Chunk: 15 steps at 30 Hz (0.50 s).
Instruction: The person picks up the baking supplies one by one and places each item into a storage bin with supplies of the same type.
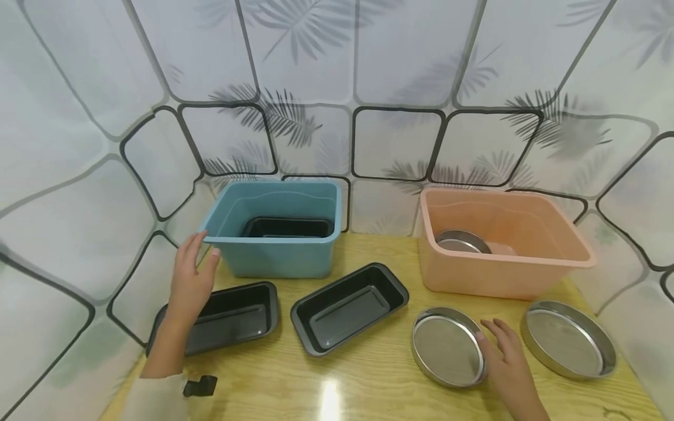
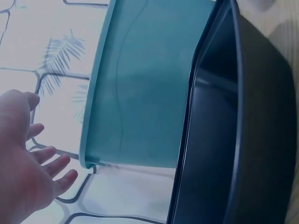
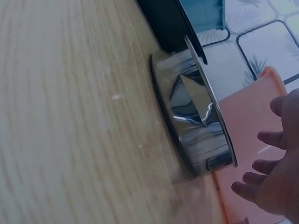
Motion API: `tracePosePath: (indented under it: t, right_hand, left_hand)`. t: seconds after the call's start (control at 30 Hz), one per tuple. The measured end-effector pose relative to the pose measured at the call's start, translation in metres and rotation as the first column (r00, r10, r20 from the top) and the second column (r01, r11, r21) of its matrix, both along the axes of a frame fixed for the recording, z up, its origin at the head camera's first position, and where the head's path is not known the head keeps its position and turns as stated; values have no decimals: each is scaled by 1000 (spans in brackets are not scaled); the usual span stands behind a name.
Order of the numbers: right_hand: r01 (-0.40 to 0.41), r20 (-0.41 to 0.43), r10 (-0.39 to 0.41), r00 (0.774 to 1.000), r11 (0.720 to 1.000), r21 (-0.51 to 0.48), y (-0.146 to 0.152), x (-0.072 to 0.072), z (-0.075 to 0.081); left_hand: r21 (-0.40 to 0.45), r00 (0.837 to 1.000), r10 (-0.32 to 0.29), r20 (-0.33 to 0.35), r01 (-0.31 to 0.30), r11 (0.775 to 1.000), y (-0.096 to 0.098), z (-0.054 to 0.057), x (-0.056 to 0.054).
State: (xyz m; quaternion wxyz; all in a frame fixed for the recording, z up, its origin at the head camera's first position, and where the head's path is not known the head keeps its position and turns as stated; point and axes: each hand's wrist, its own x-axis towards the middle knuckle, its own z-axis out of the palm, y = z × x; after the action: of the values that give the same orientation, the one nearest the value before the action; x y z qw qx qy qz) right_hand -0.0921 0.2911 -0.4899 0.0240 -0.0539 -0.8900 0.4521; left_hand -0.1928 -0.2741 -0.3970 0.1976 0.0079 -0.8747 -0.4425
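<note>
My left hand (image 1: 191,280), fingers loosely spread, hovers over the left end of a dark loaf pan (image 1: 231,321), near the front left corner of a blue bin (image 1: 279,257). In the left wrist view that hand (image 2: 32,158) holds nothing. A second loaf pan (image 1: 350,310) lies at an angle in the middle, and another loaf pan (image 1: 289,228) sits inside the blue bin. My right hand (image 1: 508,368) hangs with bent, parted fingers between two round cake pans, a smaller one (image 1: 447,348) and a larger one (image 1: 571,339). The right wrist view shows this hand (image 3: 271,163) apart from the metal.
A pink bin (image 1: 489,272) stands at the back right with a round cake pan (image 1: 460,241) inside. Everything rests on a wood-grain table (image 1: 274,386). Patterned curtain-like sheets (image 1: 395,140) close off the back and both sides.
</note>
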Motion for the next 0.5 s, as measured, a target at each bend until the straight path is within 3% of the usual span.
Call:
tracePosePath:
  t: [0.13, 0.2, 0.33, 0.5]
  right_hand:
    - [28, -10, -28, 1000, 999, -21, 3, 3, -4]
    - [39, -18, -40, 999, 999, -20, 5, 5, -5]
    - [41, -28, -41, 999, 999, -18, 7, 7, -10]
    - [27, 36, -26, 999, 999, -28, 14, 9, -14]
  left_hand:
    - [11, 998, 19, -61, -18, 1000, -9, -1, -15]
    - [14, 998, 28, -55, -28, 1000, -15, 0, -22]
    - [37, 1000, 28, 15, -28, 999, -26, 1, -34]
    - [107, 993, -10, 114, -2, 994, -37, 0, -47]
